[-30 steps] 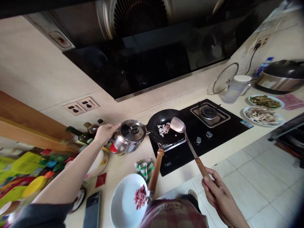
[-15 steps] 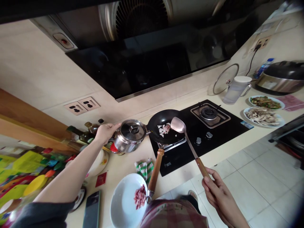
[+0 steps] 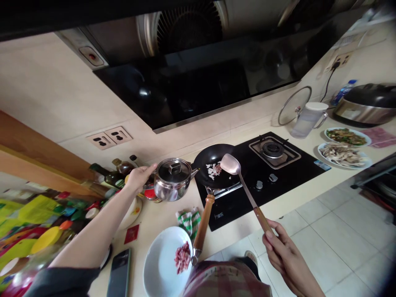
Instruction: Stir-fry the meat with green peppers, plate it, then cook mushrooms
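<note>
My left hand (image 3: 140, 178) is closed on the handle side of a small steel pot (image 3: 172, 190) with a spout and a dark lid. The pot's spout points at the black wok (image 3: 213, 150); whether its base touches the counter I cannot tell. In the wok lie chopped white and pinkish pieces (image 3: 214, 169). My right hand (image 3: 283, 251) grips the wooden handle of a metal spatula (image 3: 231, 164), its blade raised over the wok's right side. Toward me extends the wok's wooden handle (image 3: 203, 227). Beside it, a white plate (image 3: 161, 258) carries diced raw meat (image 3: 182, 258).
A green-striped cloth (image 3: 188, 220) and a phone (image 3: 119, 272) lie on the counter. Bottles (image 3: 107, 175) crowd the left. Right of the gas hob (image 3: 235, 208) stand a water jug (image 3: 307, 119), two plates of food (image 3: 343, 156) and a cooker (image 3: 368, 105). The range hood (image 3: 198, 90) overhangs.
The steel pot has levelled out from a slight tilt, still in my left hand. The spatula has barely moved. The whole view has shifted slightly.
</note>
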Demonstrator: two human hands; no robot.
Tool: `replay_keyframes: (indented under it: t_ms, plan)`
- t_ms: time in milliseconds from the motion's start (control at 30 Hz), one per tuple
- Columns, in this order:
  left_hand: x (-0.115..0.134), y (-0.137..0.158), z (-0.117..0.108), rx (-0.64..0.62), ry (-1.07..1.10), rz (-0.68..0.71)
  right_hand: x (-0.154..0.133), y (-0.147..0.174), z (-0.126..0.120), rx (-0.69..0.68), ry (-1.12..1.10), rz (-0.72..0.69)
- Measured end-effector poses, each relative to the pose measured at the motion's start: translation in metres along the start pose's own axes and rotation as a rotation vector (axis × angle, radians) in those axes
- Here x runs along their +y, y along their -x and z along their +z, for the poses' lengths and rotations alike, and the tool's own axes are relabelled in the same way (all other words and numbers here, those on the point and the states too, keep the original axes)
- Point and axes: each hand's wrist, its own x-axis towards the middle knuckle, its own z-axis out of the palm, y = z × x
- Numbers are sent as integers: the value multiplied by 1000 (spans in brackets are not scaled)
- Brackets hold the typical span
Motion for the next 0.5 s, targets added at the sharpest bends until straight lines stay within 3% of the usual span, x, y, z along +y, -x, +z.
replay_keyframes:
  t_ms: [367,433,500]
  plan:
    - [-28,13,4,11,189,-29,7,-17,14,-276,133,55]
    - [-36,18,1,32,175,-38,3,-15,12,-278,193,50]
    - [-48,26,-6,70,141,-51,-6,-14,5,-195,319,-2]
